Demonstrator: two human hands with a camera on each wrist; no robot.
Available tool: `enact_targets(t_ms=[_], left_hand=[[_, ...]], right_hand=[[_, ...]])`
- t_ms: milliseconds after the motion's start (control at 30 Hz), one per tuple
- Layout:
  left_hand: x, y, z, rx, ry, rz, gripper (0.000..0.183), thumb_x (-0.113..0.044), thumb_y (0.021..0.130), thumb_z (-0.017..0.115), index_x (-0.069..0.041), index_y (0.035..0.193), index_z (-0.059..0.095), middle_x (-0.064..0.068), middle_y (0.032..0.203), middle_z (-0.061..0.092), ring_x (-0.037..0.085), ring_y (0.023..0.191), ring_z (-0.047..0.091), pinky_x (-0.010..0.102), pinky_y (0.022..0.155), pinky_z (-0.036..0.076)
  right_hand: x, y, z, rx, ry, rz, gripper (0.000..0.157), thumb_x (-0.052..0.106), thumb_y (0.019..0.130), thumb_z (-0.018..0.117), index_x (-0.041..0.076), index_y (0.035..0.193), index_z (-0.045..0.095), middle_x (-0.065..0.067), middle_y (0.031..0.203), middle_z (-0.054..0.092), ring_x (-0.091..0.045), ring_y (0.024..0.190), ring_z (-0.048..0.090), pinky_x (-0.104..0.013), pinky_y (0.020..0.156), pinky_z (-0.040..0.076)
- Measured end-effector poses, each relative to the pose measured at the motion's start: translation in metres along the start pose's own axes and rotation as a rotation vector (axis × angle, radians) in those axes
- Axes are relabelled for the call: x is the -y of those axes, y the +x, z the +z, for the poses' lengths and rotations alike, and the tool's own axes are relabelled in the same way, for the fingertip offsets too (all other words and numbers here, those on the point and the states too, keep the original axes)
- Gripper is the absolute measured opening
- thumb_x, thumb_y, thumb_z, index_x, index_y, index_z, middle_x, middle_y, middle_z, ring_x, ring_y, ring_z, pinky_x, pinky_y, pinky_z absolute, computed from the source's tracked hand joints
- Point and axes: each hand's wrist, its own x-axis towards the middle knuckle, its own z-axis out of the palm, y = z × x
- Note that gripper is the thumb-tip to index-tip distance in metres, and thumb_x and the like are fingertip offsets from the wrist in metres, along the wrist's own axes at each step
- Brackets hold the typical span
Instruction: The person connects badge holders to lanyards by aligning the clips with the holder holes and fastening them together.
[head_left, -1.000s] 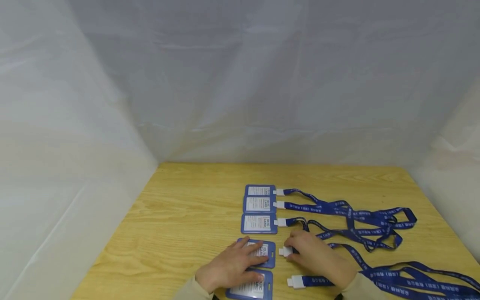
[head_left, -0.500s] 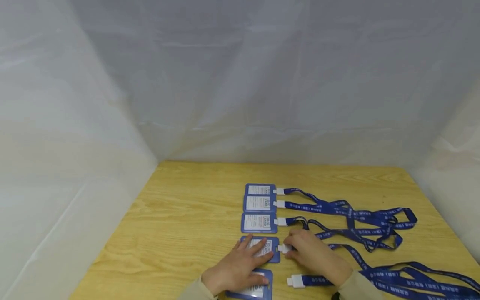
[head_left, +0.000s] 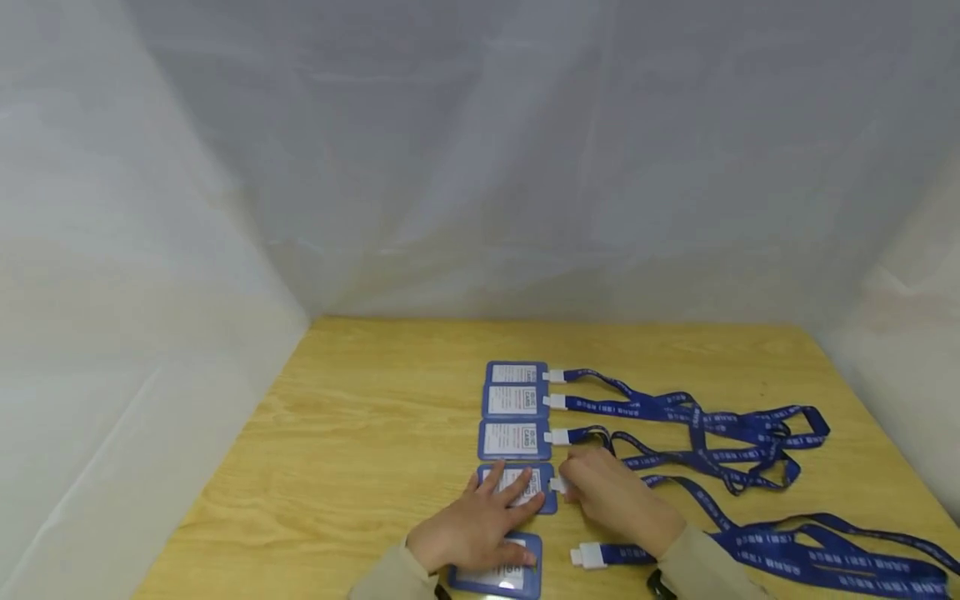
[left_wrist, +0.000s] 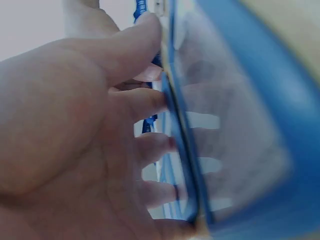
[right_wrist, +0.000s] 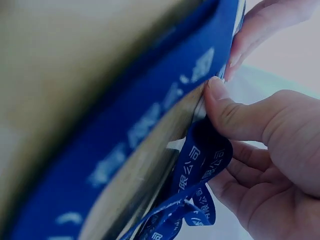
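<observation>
My left hand (head_left: 472,525) lies with spread, straight fingers on a blue-framed badge holder (head_left: 551,502), fourth from the back. Its thumb rests over the nearest badge holder (head_left: 517,578). A white lanyard clip (head_left: 558,485) is pinched between the thumb and fingers of my right hand (head_left: 615,497). The tip of that clip overlaps the slotted end of the fourth holder. From the right hand, the printed blue lanyard (right_wrist: 192,160) trails off in folds. In the left wrist view, the nearest holder's clear window (left_wrist: 230,120) fills the right side.
Behind the hands, three badge holders (head_left: 513,439) lie in a column with clips at their slots and lanyards (head_left: 705,425) running right. Another white clip (head_left: 591,556) with its lanyard lies at the front, apart from the nearest holder. White sheeting surrounds the wooden table (head_left: 360,417).
The fourth badge holder has slid away from me and slightly right under my left hand. My right hand has brought the clip left, so the gap between clip and holder has closed.
</observation>
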Motion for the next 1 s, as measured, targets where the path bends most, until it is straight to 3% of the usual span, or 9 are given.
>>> enact_targets(t_ms=[167, 433, 600, 767, 900, 1000], left_hand=[[-0.001, 0.003, -0.010, 0.032, -0.035, -0.038, 0.070, -0.062, 0.096, 0.052, -0.035, 0.158, 0.034, -0.002, 0.169, 0.017, 0.039, 0.156, 0.009, 0.064, 0.121, 0.023], [-0.004, 0.003, -0.009, 0.034, -0.029, -0.063, 0.070, -0.063, 0.096, 0.053, -0.037, 0.158, 0.033, -0.004, 0.169, 0.016, 0.035, 0.157, 0.007, 0.063, 0.122, 0.020], [-0.004, 0.004, -0.006, 0.017, -0.002, -0.037, 0.070, -0.065, 0.096, 0.051, -0.038, 0.158, 0.032, -0.004, 0.169, 0.018, 0.036, 0.156, 0.011, 0.063, 0.122, 0.022], [-0.003, 0.007, -0.007, -0.004, 0.025, -0.040, 0.068, -0.066, 0.096, 0.048, -0.039, 0.157, 0.033, -0.004, 0.168, 0.021, 0.035, 0.156, 0.014, 0.063, 0.121, 0.025], [-0.006, 0.008, -0.009, -0.046, 0.066, -0.042, 0.069, -0.067, 0.096, 0.048, -0.037, 0.157, 0.036, -0.003, 0.167, 0.024, 0.033, 0.155, 0.019, 0.062, 0.120, 0.027], [-0.008, 0.007, -0.011, -0.073, 0.086, -0.043, 0.070, -0.067, 0.096, 0.048, -0.035, 0.156, 0.037, -0.002, 0.167, 0.026, 0.032, 0.154, 0.023, 0.061, 0.120, 0.028]], right_hand=[[0.002, 0.006, -0.002, -0.014, -0.057, -0.003, 0.012, -0.001, 0.081, 0.077, 0.010, 0.082, 0.075, 0.004, 0.077, 0.061, -0.010, 0.068, 0.053, -0.032, 0.068, 0.054], [0.003, 0.006, 0.000, -0.022, -0.075, -0.027, 0.011, -0.001, 0.079, 0.078, 0.009, 0.080, 0.074, 0.002, 0.078, 0.060, -0.012, 0.068, 0.054, -0.033, 0.067, 0.054], [-0.003, -0.001, 0.001, -0.023, -0.047, -0.011, 0.009, 0.010, 0.083, 0.081, 0.008, 0.091, 0.077, 0.001, 0.083, 0.065, -0.013, 0.075, 0.061, -0.034, 0.072, 0.057], [-0.009, -0.005, -0.001, -0.015, 0.041, 0.004, 0.024, 0.023, 0.085, 0.080, 0.007, 0.103, 0.077, -0.002, 0.095, 0.071, -0.016, 0.085, 0.066, -0.036, 0.079, 0.059], [-0.010, -0.010, -0.011, -0.009, 0.073, 0.066, 0.031, 0.031, 0.088, 0.078, 0.011, 0.110, 0.076, -0.004, 0.111, 0.072, -0.022, 0.102, 0.068, -0.043, 0.091, 0.058], [-0.009, -0.017, -0.022, -0.061, 0.073, 0.061, 0.029, 0.032, 0.089, 0.078, 0.012, 0.110, 0.076, -0.001, 0.112, 0.071, -0.020, 0.104, 0.068, -0.042, 0.092, 0.058]])
